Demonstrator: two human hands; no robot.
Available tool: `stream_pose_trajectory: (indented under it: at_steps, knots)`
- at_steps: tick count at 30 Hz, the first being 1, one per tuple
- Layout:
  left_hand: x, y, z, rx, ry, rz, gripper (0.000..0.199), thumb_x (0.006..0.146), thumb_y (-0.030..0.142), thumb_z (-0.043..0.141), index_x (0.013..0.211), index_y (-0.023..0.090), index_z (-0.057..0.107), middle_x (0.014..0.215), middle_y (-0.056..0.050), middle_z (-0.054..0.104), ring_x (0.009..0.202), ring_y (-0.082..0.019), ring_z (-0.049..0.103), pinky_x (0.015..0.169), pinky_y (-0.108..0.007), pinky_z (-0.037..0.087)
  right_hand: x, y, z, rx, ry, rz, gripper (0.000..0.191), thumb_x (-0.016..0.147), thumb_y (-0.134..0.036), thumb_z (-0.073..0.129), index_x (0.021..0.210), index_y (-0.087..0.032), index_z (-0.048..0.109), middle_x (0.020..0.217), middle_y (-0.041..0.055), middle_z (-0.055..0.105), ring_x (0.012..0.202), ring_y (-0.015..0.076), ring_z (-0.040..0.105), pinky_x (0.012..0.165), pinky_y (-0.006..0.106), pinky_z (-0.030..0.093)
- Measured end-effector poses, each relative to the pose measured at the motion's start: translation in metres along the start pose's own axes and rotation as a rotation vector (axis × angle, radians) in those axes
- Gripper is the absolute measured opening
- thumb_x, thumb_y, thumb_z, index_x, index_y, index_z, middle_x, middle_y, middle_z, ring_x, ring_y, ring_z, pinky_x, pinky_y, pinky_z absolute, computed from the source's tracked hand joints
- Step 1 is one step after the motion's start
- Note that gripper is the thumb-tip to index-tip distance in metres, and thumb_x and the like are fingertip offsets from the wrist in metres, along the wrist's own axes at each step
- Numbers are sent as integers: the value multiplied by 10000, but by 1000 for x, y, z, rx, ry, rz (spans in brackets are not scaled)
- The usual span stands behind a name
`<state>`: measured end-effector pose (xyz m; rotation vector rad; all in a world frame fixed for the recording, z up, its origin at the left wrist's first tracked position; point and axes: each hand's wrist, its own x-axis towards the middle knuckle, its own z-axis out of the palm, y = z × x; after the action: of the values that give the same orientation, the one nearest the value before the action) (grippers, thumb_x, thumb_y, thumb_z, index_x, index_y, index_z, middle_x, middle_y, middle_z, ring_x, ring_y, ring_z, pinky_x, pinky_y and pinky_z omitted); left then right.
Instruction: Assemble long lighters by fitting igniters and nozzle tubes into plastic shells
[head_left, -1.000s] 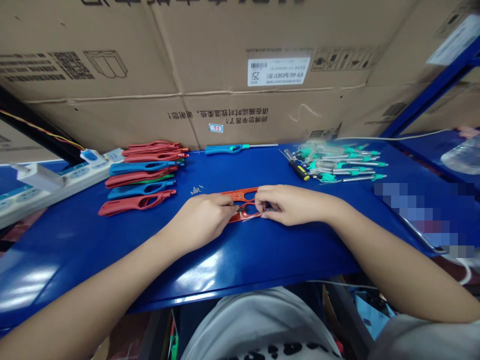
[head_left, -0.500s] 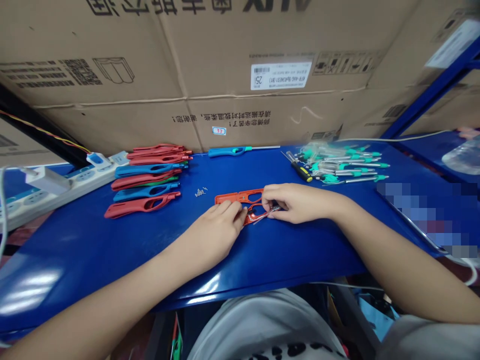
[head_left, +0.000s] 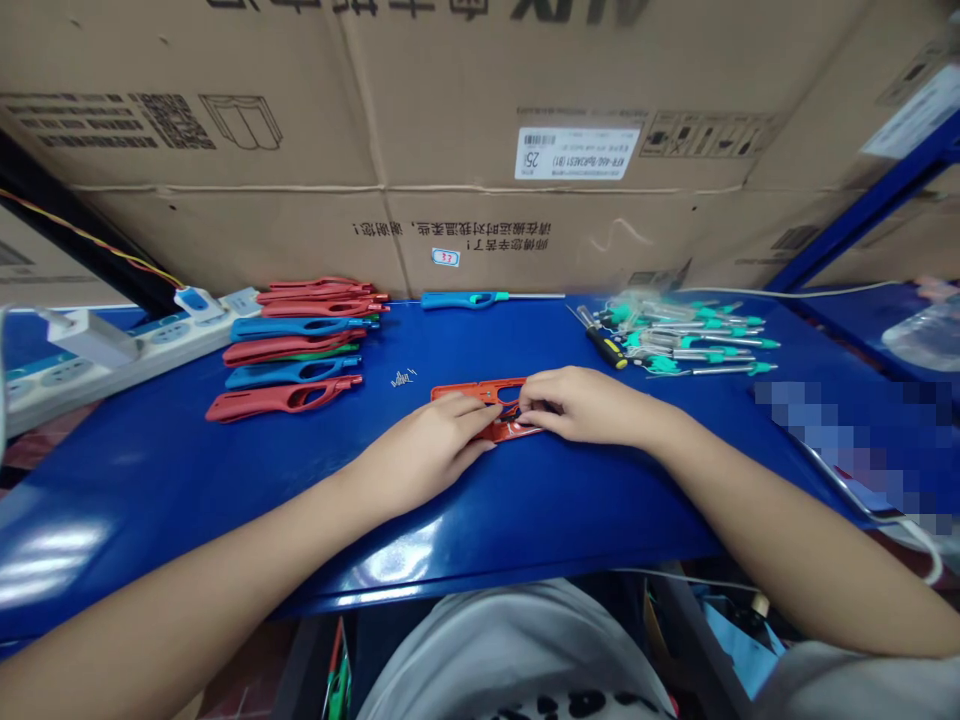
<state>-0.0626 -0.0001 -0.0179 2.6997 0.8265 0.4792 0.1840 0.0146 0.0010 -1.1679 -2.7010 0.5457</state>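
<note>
Two orange-red halves of a lighter casing (head_left: 455,390) lie side by side on the blue table in front of me. My left hand (head_left: 442,440) reaches over their left part, thumb along the near edge of the nearer half, gripping it. At the right end, my right hand (head_left: 574,402) has its fingers bent and pressed into the nearer half. It covers the small parts there, so what its fingertips hold is hidden. Left of the casing lies a little heap of small screws (head_left: 403,378).
Red and blue lighter handles (head_left: 289,398) are lined up on the left beside a white power strip (head_left: 169,340). A blue lighter (head_left: 465,300) lies at the back. To the right are a screwdriver (head_left: 606,345) and a pile of green-and-metal lighter inserts (head_left: 697,335). A cardboard box (head_left: 450,90) stands behind.
My right hand has moved slightly left and in over the casing; the thin wires by its fingers no longer show. My left-hand fingers have stretched further along the nearer half.
</note>
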Motion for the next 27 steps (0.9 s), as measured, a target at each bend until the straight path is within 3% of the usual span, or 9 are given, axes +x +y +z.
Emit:
stream_pose_trajectory:
  at_steps: [5,10,15,27]
  knots:
    - [1,-2,-1,2,-24,14,329,1007,228,540,1318,165,624,1229,-133,692,1168,-257,644,1024,-436,526,2,0,2,-18,16,-23,185,963,-224,570,860,-146,702,888,71,710,776,171,608,692,274,380]
    - [2,5,-3,146,-116,4,348,1049,268,428,1294,154,648,1224,-155,651,1072,-273,650,928,-438,553,2,-6,-1,-29,-4,0,195,963,-209,564,861,-137,713,883,87,715,793,186,619,703,285,389]
    - [1,11,-8,217,-153,-24,386,1067,291,361,1263,161,667,1161,-140,657,1007,-264,651,891,-424,549,-4,-8,-7,68,25,-53,124,931,-191,582,874,-149,684,842,51,658,709,140,561,641,255,370]
    - [-2,4,-11,100,-87,42,309,1028,205,462,1282,165,633,1248,-131,642,1144,-271,624,988,-447,538,-8,-6,-11,169,-44,-53,9,872,-162,633,881,-162,633,861,21,637,685,112,534,631,231,386]
